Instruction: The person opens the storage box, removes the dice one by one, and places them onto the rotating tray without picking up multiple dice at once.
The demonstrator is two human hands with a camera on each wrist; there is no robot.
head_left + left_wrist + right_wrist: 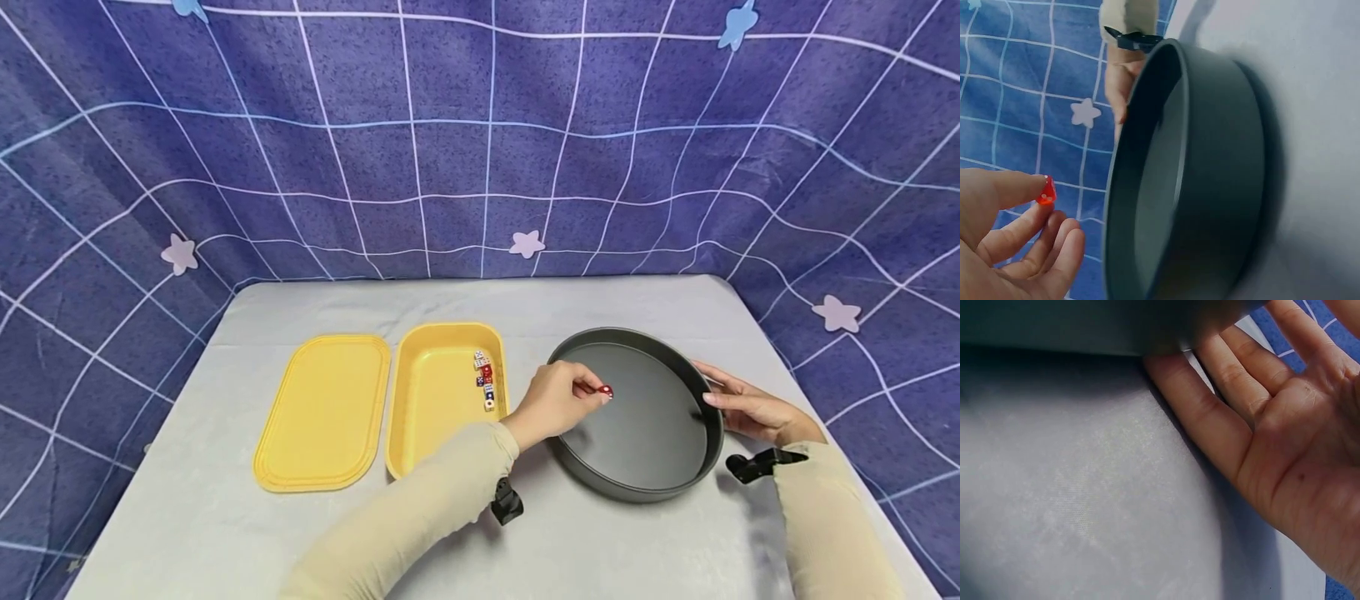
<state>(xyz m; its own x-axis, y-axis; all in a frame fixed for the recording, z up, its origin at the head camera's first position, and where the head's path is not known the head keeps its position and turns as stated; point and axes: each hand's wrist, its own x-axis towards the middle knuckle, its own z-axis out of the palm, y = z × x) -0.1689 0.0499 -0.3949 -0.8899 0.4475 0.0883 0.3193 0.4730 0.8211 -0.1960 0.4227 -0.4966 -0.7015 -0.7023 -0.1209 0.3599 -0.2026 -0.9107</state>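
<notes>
Red, the dotted die (605, 391) I saw hung clamped in the grip of the left hand (558, 402), over the left side of the round dark-grey pan (652, 421), clear of its floor; the right hand (759, 414), fingers extended, touched the opposite wall.

no lettering is readable; pips mark the red die (1046, 190).

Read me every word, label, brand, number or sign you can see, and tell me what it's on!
No words, labels, brands or numbers can be read.
Red die in the left hand: dots, too blurred to count.
Dice in the yellow box: marks too small to read.
</notes>
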